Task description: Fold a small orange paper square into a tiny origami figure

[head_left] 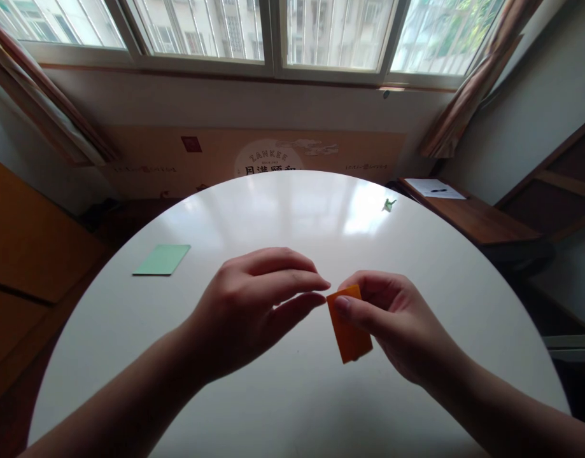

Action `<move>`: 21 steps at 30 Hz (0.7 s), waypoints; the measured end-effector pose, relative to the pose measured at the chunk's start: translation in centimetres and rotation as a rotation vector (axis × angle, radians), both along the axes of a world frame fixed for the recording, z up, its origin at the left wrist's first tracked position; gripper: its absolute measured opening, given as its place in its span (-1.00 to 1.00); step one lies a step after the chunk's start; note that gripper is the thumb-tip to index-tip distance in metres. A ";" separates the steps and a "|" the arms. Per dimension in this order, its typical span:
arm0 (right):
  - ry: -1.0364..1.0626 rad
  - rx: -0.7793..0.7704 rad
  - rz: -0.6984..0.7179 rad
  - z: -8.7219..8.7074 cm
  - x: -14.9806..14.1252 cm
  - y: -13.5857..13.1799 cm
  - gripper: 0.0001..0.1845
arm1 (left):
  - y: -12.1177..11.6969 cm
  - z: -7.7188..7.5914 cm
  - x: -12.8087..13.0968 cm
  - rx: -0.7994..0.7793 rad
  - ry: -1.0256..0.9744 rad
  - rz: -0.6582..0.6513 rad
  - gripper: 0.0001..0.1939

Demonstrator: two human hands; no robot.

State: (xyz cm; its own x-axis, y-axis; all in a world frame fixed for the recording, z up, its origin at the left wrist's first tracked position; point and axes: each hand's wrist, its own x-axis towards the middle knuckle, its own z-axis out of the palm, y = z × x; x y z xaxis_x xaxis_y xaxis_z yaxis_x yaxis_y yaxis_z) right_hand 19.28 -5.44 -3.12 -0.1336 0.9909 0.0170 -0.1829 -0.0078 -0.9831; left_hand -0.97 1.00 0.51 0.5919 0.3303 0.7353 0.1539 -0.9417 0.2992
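A folded piece of orange paper (353, 334), a narrow upright rectangle, is pinched in my right hand (397, 312). The thumb lies across its front near the top, with curled fingers behind. My left hand (263, 296) reaches in from the left, its fingers stretched out and its thumb below them. Those fingertips come right up to the paper's upper left corner; a narrow gap shows between thumb and fingers, and no firm grip is visible. Both hands are over the round white table (273, 407).
A flat green paper square (162, 260) lies on the left of the table. Near the far right edge sits a small green and white object (389, 205). Beyond, a brown side desk (487, 216) holds a white sheet (423, 186) with a dark pen (438, 191).
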 end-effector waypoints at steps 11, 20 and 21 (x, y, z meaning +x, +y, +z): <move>-0.060 -0.013 0.021 0.2 0.0 0.0 -0.82 | -0.1 0.4 -0.5 0.146 0.213 0.008 -0.86; -0.066 -0.003 0.022 0.3 0.1 0.0 -0.88 | 0.0 0.4 -0.5 0.109 0.212 0.000 -0.87; -0.069 -0.002 0.022 0.3 0.1 0.0 -0.88 | 0.0 0.4 -0.5 0.107 0.213 -0.001 -0.86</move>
